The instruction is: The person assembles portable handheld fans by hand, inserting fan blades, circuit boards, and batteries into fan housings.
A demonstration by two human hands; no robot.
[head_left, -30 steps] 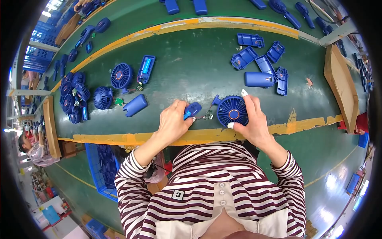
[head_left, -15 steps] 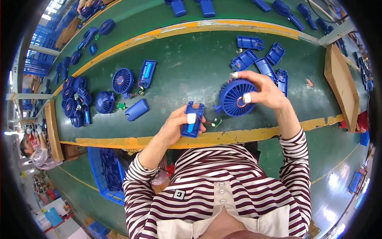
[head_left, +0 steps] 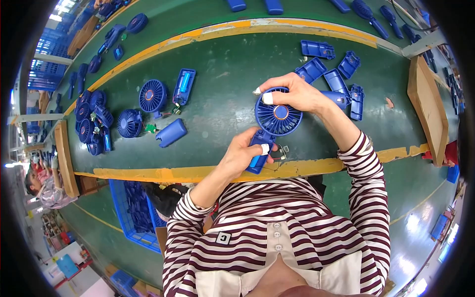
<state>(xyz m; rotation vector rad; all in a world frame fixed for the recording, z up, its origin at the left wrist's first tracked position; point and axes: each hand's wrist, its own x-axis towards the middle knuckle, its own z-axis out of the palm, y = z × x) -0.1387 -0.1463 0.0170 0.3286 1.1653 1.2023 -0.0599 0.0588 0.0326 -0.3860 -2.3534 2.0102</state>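
As handle (head_left: pixel 267 137) is gripped, fan head (head_left: pixel 280 113) is held at its far end

While both parts are held over the near side of the green table (head_left: pixel 222 106), the handle is clamped by the left hand (head_left: pixel 241 154), its thumb pressed across the front and its fingertips curled around the right edge. A light blue battery (head_left: pixel 254 162) is seen inside the handle. The fan head is grasped at its far rim by the right hand (head_left: pixel 299 95), with the thumb laid on the grille and the index finger set close by at the edge. The fan head's neck is placed at the handle's far end; whether it is seated cannot be told. A small circuit board (head_left: pixel 283 150) is located just right of the handle.

To the left, a second fan head (head_left: pixel 152 95), an opened handle (head_left: pixel 184 87) and a closed shell (head_left: pixel 171 132) are laid out, and a pile of fans (head_left: pixel 85 129) is found farther left. On the right, loose handle shells (head_left: pixel 356 101) are grouped beyond the right forearm.
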